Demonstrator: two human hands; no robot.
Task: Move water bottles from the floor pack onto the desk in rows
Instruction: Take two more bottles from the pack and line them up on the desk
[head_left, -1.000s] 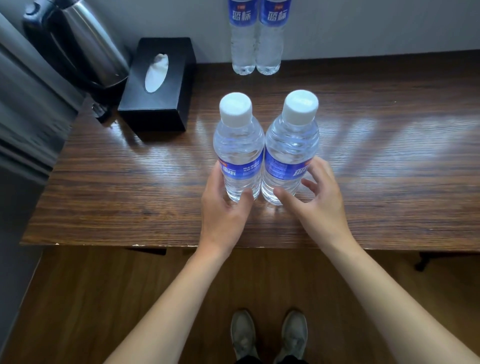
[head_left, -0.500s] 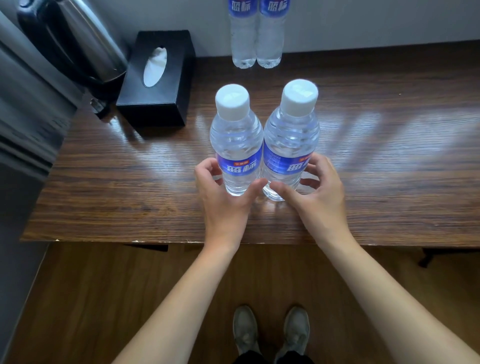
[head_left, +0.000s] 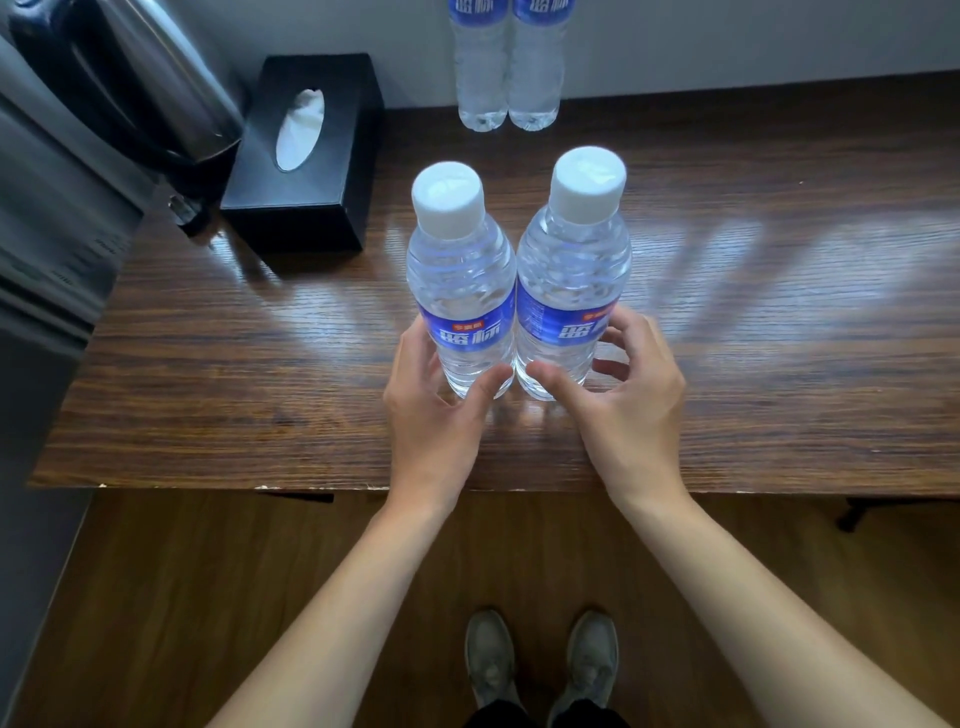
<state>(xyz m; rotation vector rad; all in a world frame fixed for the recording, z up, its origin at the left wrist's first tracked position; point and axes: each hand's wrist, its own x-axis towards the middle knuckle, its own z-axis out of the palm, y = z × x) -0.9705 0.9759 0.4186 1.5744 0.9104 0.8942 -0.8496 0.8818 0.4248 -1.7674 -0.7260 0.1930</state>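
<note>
two water bottles stand upright on the desk (head_left: 779, 364), side by side and touching or nearly touching at their bodies. each has a white cap and a blue label.

left hand (head_left: 436, 410): fingers curl around the outer side of the left bottle (head_left: 462, 291), low on its body at label height. the thumb lies across the near face of the bottle base. the hand grips this bottle.

right hand (head_left: 631, 410): fingers curl around the outer side of the right bottle (head_left: 571, 280), with the upper fingertips at the label edge. the lower fingers are bent with a visible gap between them and the bottle wall. the thumb presses the near face of the bottle base. the hand holds this bottle between thumb and upper fingers.

the two thumb tips sit close together, just in front of the line where the bottles meet. both bottle bases rest on the desk surface beyond the thumbs.

beyond the fingertips, at the far edge of the desk against the wall, a back pair of bottles (head_left: 506, 78) stands upright, side by side; their tops are cut off by the frame.

to the left of the left hand's fingers and farther back lie a black tissue box (head_left: 306, 156) and, beside it, a steel kettle (head_left: 135, 88). both forearms reach over the near desk edge. two shoes (head_left: 540, 660) stand on the wooden floor (head_left: 182, 597) below.
</note>
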